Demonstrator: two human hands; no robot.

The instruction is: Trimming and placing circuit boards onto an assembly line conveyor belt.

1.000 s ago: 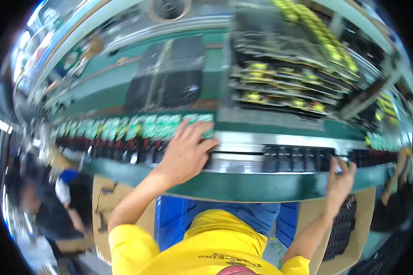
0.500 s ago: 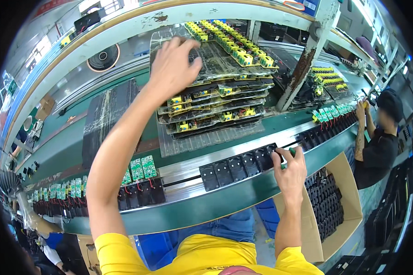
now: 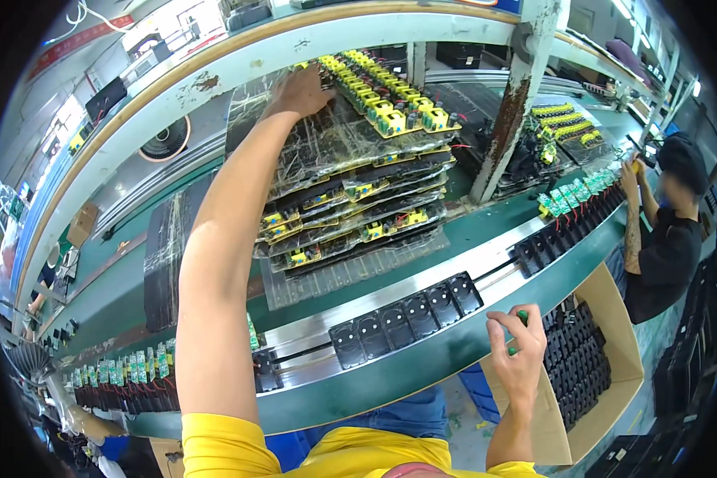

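My left hand (image 3: 299, 94) reaches over the top layer of a stack of plastic-covered trays (image 3: 327, 151). Its thumb and fingers are apart, beside the left end of rows of circuit boards with yellow parts (image 3: 390, 117); the fingertips are partly hidden. Past the bench's front edge, my right hand (image 3: 519, 358) is closed round a slim green-handled tool (image 3: 523, 316), mostly covered by the fingers. To its left, a row of several black plastic casings (image 3: 406, 320) lies on the metal rail, apart from the hand.
Casings with green boards and red wires (image 3: 127, 374) line the rail at left; more green boards (image 3: 581, 191) stand at right. A cardboard box (image 3: 625, 350) of black parts is beside my right arm. A rusty post (image 3: 511, 119) rises beyond the bench. A co-worker (image 3: 669, 239) works at right.
My left hand has moved farther away, up to the boards with yellow parts. My right hand has left the end casing and drawn back toward me, keeping the green-handled tool. The view has shifted slightly.
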